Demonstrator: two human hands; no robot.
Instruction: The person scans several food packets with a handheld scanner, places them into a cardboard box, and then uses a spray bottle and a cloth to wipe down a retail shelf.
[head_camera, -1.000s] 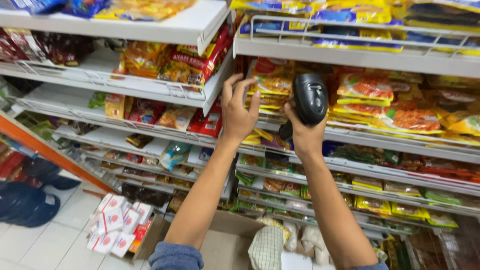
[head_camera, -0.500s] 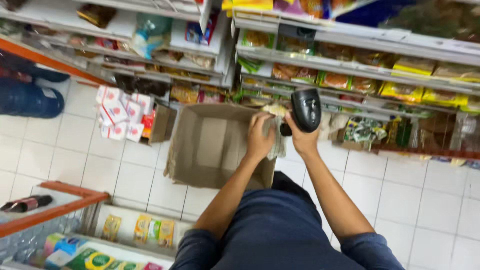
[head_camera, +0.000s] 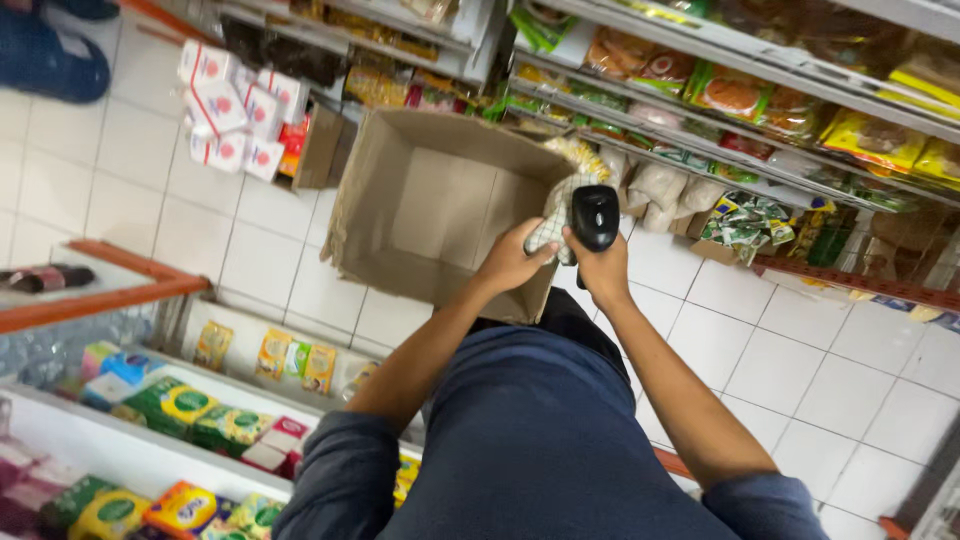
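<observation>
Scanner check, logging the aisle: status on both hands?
Right hand shut on black scanner. Left hand shut on checkered packet at cardboard box rim. Nothing in the way.

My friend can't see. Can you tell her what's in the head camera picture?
A person's left hand grips a pale checked packet while the right hand holds a black handheld scanner against it, above an open brown cardboard box on a white tiled floor. Shop shelves of colourful snack packets stand behind.

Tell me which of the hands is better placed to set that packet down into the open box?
Left, probably. The left hand already grips the checked packet right over the cardboard box, while the right hand is occupied holding the black scanner.
</observation>
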